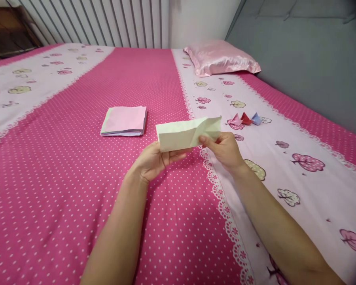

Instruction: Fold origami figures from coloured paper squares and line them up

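Observation:
A pale green sheet of paper [180, 134], folded into a long strip with a slanting fold towards its right end, is held above the bed. My right hand [227, 148] pinches the right part of it, thumb on the near face and fingers behind. Under the left end lies my left hand [154, 160], palm up, its fingers stretched beneath the lower edge and its thumb hidden by the paper. Three small folded paper pieces stand in a row to the right: a pink one [236, 120], a red one [245, 118] and a blue one [256, 118].
A stack of coloured paper squares [124, 119], pink on top, lies left of my hands. The bed cover [62, 190] is pink with white dots and printed bands. Further back are a shiny pink pillow [221, 57], a slatted headboard [106, 23] and a grey panel [308, 59].

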`<state>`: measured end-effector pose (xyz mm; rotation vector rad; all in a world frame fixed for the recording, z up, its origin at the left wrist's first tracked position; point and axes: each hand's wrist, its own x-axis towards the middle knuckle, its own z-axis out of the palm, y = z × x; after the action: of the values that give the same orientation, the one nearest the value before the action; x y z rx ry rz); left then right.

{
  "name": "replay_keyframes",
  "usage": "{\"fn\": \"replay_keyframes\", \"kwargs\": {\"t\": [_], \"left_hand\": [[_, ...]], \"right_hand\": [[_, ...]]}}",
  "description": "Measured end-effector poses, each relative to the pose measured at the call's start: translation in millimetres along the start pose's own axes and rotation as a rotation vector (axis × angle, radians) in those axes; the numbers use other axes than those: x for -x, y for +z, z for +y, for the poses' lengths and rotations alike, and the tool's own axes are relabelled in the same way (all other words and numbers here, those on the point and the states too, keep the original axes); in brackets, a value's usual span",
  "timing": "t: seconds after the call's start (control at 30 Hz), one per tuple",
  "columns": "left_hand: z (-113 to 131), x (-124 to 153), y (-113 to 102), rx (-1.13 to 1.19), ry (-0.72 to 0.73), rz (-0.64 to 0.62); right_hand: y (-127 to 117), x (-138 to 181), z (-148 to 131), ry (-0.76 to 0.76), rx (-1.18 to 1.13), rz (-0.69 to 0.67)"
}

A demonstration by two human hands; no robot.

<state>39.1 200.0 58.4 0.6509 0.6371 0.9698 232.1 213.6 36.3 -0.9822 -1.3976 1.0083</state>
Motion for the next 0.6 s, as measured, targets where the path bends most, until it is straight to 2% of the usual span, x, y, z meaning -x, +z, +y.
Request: {"fn": "replay_keyframes", "kwargs": {"t": [0.13,0.27,0.37,0.47,0.6], "left_hand": [[0.8,2.0,5.8,0.163,0.055,-0.100],[-12.3,-0.7,12.2,0.213,0.203,-0.114],[-28.6,-6.7,19.6,0.149,0.302,0.011],[-40.3,-12.2,27.6,0.178,0.351,0.148],[-41.6,-15.0,33.1,0.272,0.393,0.294]], "right_hand": [[12.7,5.5,-0.6,0.035,0.038,0.222],[22.2,11.8,-2.9,0.033,0.034,0.327],[29.9,16.7,-6.9,0.031,0.008,0.354],[38.6,22.1,-11.0,0.042,-0.056,0.272],[46.4,27.1,-11.6,0.056,-0.103,0.204]]}}
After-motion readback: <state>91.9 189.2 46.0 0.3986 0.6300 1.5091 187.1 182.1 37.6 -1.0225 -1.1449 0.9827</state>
